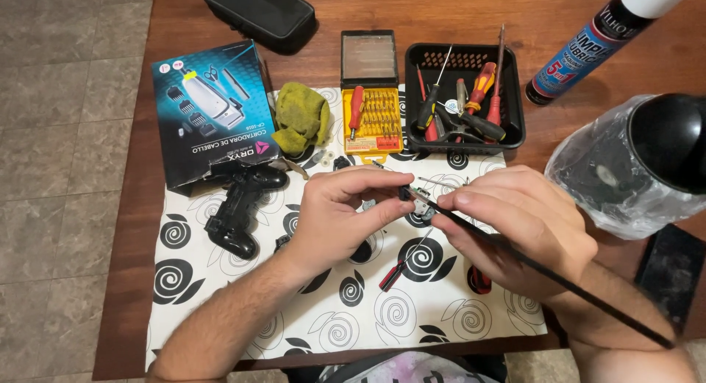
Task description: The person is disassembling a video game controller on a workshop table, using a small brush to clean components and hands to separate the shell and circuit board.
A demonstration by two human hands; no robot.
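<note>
The brown desk (184, 8) held a white cloth with black swirls (346, 309). On the far left of the cloth lay a dark box with a picture of a hair clipper (209, 111). At the far right sat a clear plastic bag around a black round thing (632, 162), and a spray can (588, 48) lay farther off. A black tray of screwdrivers (465, 96) stood at the far side, with a yellow bit set (371, 111) and a green rag (301, 116) to its left. A black game controller (239, 203) lay near the box.

In the middle, above the cloth, the left hand (334, 214) pinched a small dark part (415, 199) between thumb and fingers. The right hand (522, 228) was closed around a long thin black brush (544, 272), and its tip touched the part.

It looked like the cleaning step: the part was being brushed. The next move would need a steady pinch and soft little strokes, so the tiny part did not slip.
</note>
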